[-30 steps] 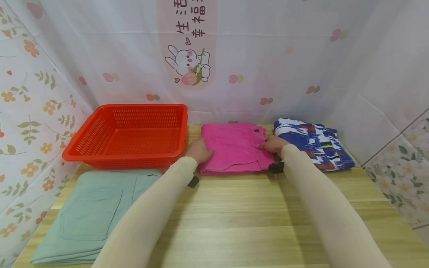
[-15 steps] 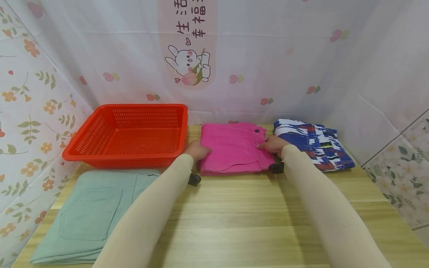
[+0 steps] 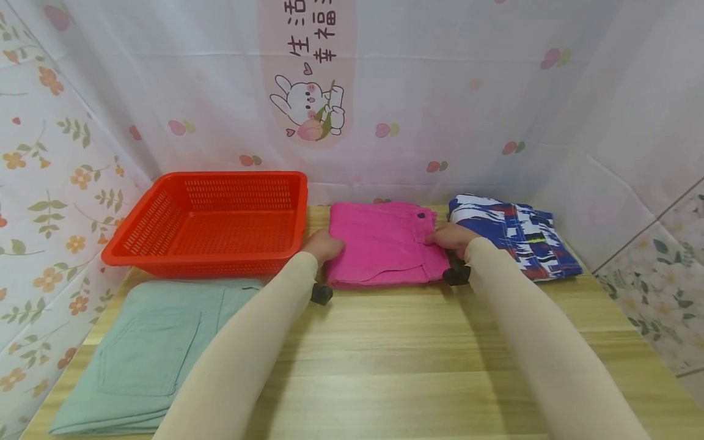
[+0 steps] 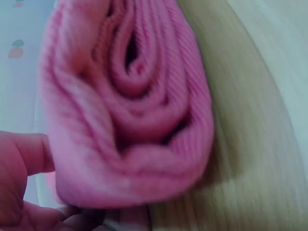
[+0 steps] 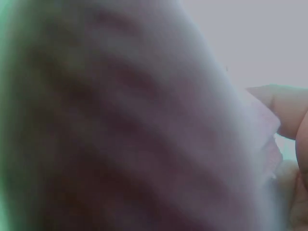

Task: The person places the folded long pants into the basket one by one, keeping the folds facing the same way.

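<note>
A folded pink garment (image 3: 382, 244) with a dark button lies at the back of the wooden table (image 3: 385, 348). My left hand (image 3: 329, 245) grips its left edge. In the left wrist view the layered pink fold (image 4: 130, 120) fills the frame, with my thumb (image 4: 26, 156) on one side and fingers curled under it. My right hand (image 3: 440, 237) pinches the right edge near the button. The right wrist view is blurred cloth (image 5: 120, 125) close up, with fingertips (image 5: 288, 108) at its right.
A red slotted basket (image 3: 220, 178) stands just left of the pink garment. A folded mint-green garment (image 3: 148, 348) lies at the front left. A folded blue, white and red patterned garment (image 3: 517, 235) sits at the back right. Curtained walls close in three sides.
My left hand has slid off the top of the pink garment to its left edge and closed on it. My right hand has stayed at the right edge.
</note>
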A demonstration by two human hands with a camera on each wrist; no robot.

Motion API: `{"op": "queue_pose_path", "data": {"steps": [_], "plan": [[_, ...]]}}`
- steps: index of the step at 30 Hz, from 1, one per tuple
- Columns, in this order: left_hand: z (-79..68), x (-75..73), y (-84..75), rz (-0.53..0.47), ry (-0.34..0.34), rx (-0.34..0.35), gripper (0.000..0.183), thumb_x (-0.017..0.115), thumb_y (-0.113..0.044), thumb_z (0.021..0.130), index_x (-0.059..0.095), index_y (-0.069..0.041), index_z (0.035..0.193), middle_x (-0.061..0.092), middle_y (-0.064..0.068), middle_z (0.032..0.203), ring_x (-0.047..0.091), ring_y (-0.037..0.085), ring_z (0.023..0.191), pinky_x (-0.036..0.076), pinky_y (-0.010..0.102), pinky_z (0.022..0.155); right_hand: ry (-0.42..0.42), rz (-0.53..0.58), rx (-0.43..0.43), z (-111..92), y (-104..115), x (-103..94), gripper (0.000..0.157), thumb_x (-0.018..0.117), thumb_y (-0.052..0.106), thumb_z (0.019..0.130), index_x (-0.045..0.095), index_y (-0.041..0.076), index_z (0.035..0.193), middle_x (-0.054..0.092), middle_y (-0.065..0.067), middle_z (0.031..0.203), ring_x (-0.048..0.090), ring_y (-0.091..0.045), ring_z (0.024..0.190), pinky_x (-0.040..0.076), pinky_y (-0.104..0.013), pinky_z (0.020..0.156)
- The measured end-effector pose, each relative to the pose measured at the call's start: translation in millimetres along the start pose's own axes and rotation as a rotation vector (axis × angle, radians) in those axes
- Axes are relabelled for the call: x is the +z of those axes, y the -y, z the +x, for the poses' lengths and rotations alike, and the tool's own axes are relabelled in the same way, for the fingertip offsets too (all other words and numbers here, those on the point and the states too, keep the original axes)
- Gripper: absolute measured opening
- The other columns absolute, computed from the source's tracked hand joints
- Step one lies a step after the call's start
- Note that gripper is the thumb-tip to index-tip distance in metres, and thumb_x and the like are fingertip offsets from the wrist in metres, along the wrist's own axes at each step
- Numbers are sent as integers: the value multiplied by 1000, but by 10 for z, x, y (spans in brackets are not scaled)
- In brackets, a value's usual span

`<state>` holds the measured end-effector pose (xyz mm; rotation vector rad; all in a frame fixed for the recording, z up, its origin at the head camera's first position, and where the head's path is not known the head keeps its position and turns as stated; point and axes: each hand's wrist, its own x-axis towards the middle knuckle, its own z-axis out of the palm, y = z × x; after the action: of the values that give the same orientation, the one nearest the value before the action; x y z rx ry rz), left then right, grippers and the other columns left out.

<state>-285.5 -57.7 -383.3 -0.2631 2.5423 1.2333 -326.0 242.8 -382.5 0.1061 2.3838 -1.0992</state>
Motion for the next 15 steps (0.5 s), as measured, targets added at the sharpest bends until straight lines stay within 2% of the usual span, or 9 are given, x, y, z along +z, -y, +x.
{"op": "queue_pose_path", "data": {"steps": [7,15], "plan": [[-20,-1,-17,-56,-7,7,42,48,-12,83,48,4,123,51,13,113,46,25,95,43,37,86,-17,-16,-56,-20,-21,-20,57,56,17,87,36,-7,135,34,-20,136,33,-31,119,27,-44,104],[-28,6,-31,-72,-26,37,39,47,-10,83,50,3,120,52,12,112,47,25,95,44,36,85,-25,2,-17,-107,41,-89,62,58,22,88,33,-7,137,30,-22,139,31,-34,123,27,-47,104]]}}
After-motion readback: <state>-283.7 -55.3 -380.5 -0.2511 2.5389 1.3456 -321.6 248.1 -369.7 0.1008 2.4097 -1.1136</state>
